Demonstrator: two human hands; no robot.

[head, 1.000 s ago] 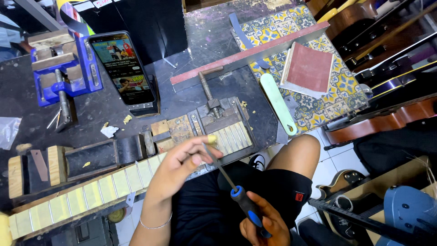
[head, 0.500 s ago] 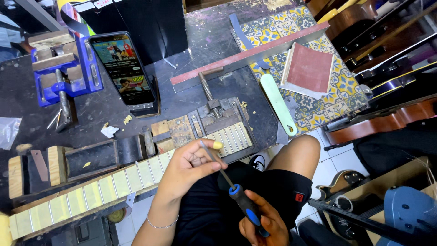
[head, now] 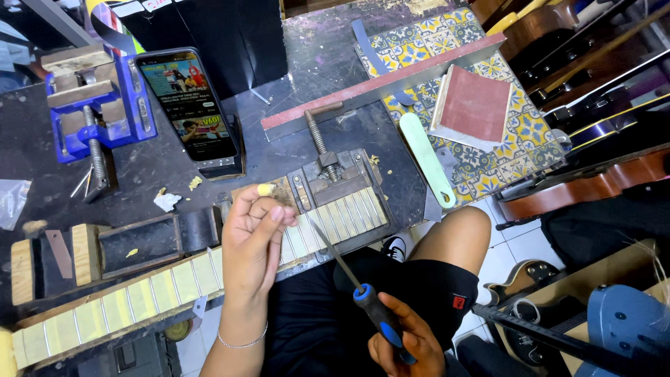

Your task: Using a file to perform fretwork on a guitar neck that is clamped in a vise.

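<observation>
Left hand [head: 255, 241]: fingers curled, resting on the guitar neck [head: 209, 276], gripping nothing.
Right hand [head: 412, 342]: fingers wrapped around a file [head: 349, 272].
Progress: frets seated; dressing apparently midway.

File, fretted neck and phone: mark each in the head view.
File [head: 333, 253], head view: on its thin metal shaft.
Fretted neck [head: 125, 307], head view: on the pale fingerboard.
Phone [head: 188, 105], head view: middle of its lit screen.

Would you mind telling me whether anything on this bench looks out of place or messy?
Only small debris: a crumpled paper scrap and pale chips lie loose on the dark bench beside the phone. Nothing looks damaged.
</observation>
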